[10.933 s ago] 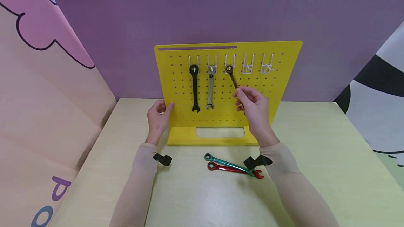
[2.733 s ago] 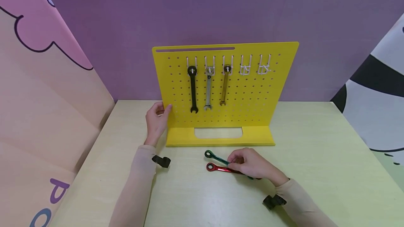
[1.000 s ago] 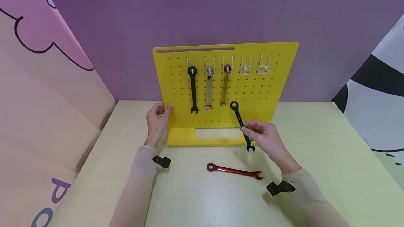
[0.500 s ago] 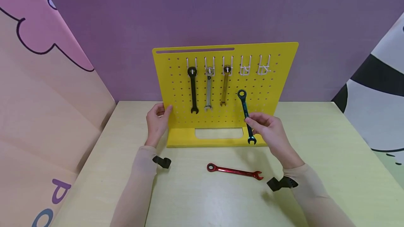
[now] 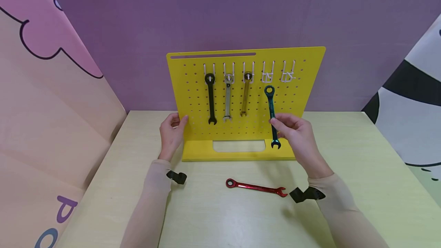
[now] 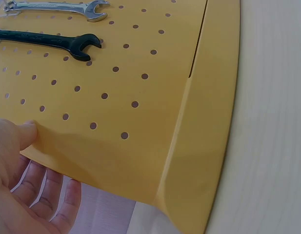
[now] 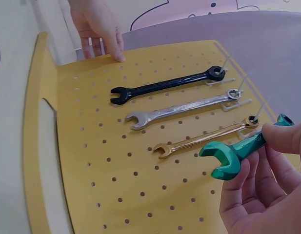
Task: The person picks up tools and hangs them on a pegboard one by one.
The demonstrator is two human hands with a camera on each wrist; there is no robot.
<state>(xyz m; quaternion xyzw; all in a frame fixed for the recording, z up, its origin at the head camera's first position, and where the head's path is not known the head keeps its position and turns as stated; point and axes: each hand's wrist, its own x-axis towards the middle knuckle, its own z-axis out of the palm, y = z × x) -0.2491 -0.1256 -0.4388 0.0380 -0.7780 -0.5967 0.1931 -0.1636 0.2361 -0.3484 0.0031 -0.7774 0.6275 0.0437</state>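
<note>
Background: a flat purple backdrop [image 5: 220, 10] behind a pale wood-grain table [image 5: 200, 221], on which a yellow perforated pegboard [image 5: 198, 150] is stood.

Well left of the pegboard: a beige-and-pink printed panel [image 5: 62, 125].

At the pegboard's left edge: the left hand [image 5: 171, 133]; the edge is gripped between thumb, laid on the front face, and fingers, set behind.

Hung by their ring ends on the pegboard, in order: a black metal combination wrench [image 5: 211, 100], a silver metal one [image 5: 228, 100] and a gold-coloured metal one [image 5: 245, 98].

On the table in front of the pegboard: a glossy red metal wrench [image 5: 255, 187], laid flat, ring end leftward.

Before the pegboard's right half, below its unoccupied fourth hook: a glossy green metal wrench [image 5: 271, 106], held nearly upright, ring end uppermost. Its shank is pinched by the curled right hand [image 5: 298, 131], thumb against fingers.

Handling, as judged: stiff, sturdy, light enough for one hand; the polished finish may let it swivel, so a mid-shank hold is advised, the ring being left uncovered.
</note>
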